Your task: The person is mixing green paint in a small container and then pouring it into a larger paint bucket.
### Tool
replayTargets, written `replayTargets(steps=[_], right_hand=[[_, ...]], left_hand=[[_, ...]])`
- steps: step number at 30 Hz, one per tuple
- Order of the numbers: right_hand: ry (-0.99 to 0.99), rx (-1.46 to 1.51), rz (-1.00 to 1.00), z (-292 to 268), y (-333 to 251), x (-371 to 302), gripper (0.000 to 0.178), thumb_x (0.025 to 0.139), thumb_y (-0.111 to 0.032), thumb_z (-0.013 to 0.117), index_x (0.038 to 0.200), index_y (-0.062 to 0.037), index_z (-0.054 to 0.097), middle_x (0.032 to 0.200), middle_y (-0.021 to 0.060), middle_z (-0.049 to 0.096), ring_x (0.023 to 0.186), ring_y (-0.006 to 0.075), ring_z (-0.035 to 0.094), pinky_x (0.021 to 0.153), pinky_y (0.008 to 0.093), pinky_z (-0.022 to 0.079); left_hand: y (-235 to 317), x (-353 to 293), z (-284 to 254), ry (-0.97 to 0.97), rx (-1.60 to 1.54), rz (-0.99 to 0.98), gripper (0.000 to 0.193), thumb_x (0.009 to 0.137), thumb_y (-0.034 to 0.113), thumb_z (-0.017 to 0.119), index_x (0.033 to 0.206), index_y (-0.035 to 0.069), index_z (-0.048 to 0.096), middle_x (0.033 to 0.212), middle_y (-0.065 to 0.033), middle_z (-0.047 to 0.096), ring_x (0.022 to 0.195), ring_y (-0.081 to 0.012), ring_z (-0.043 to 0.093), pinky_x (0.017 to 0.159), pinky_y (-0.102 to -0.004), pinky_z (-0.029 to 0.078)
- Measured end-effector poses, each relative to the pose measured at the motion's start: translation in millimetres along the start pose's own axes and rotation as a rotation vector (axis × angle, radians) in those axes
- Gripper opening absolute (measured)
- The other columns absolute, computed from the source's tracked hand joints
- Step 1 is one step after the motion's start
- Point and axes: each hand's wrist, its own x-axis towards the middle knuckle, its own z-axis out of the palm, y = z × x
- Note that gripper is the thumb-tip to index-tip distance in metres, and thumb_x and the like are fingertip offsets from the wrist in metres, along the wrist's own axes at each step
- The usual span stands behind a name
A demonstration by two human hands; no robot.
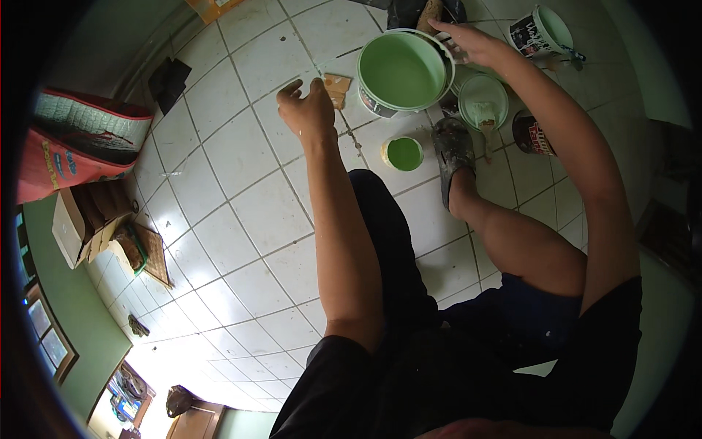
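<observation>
Green paint filled part of the large bucket, which stood open on white floor tiles. The right hand was at the right rim of the large bucket, one finger stretched out and the others bent; I could not tell whether they gripped it. The left hand was to the left of the large bucket, apart from it, its fingers loosely curled; whether they held anything I could not tell. A cardboard piece lay between that hand and the large bucket. On the bucket's near side stood a small tub of green paint. To its right, a brush lay across a round pale-green lid.
</observation>
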Motion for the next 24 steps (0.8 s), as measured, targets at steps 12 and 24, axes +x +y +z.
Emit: replayTargets(steps=[12, 24], right_hand=[[-0.256, 0.255, 0.024, 40, -48, -59, 0.03, 0.091, -0.042, 0.067, 0.102, -0.0149, 0.066, 0.092, -0.0017, 0.065, 0.083, 0.0116, 0.063, 0.078, 0.0297, 0.048], [-0.074, 0.133, -0.093, 49, -75, -81, 0.041, 0.085, -0.052, 0.069, 0.103, -0.0146, 0.066, 0.095, -0.0009, 0.065, 0.084, 0.0114, 0.058, 0.08, 0.0289, 0.048]], left_hand=[[-49, 37, -30, -0.388, 0.369, 0.066, 0.05, 0.073, 0.012, 0.078, 0.12, 0.001, 0.062, 0.118, -0.0197, 0.065, 0.105, -0.029, 0.064, 0.088, -0.0379, 0.052], [-161, -66, -4, -0.806, 0.504, 0.642, 0.113, 0.041, 0.047, 0.096, 0.14, 0.021, 0.046, 0.143, -0.0123, 0.041, 0.135, -0.0389, 0.033, 0.108, -0.0575, 0.028]])
